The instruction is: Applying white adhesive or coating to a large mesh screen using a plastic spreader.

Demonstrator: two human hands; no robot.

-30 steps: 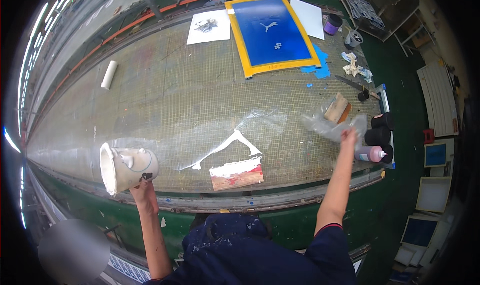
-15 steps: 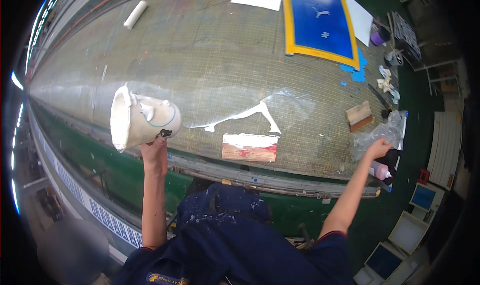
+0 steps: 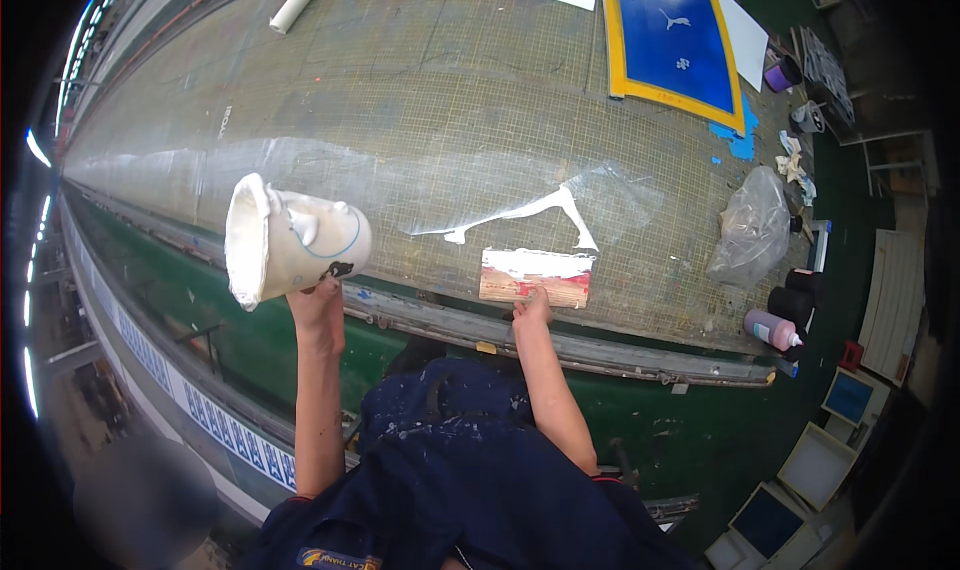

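Observation:
My left hand holds a white plastic bucket tipped on its side above the table, its mouth facing left. Thick white paint coats its rim, and a drip clings to its side. At the table's near edge, my right hand grips the near side of a wooden squeegee that lies flat. Wet white paint covers its far half, and red stains show on the wood. Just beyond it, a streak of white paint lies on the gridded table.
A crumpled clear plastic bag lies at the right, beside dark jars and a pink bottle. Farther back are a yellow-framed blue screen and a purple pot. A white roll lies at the far left.
My right hand has let go of the plastic bag and come left to the squeegee. The bag now lies over where a second wooden tool was visible. My left hand still holds the bucket.

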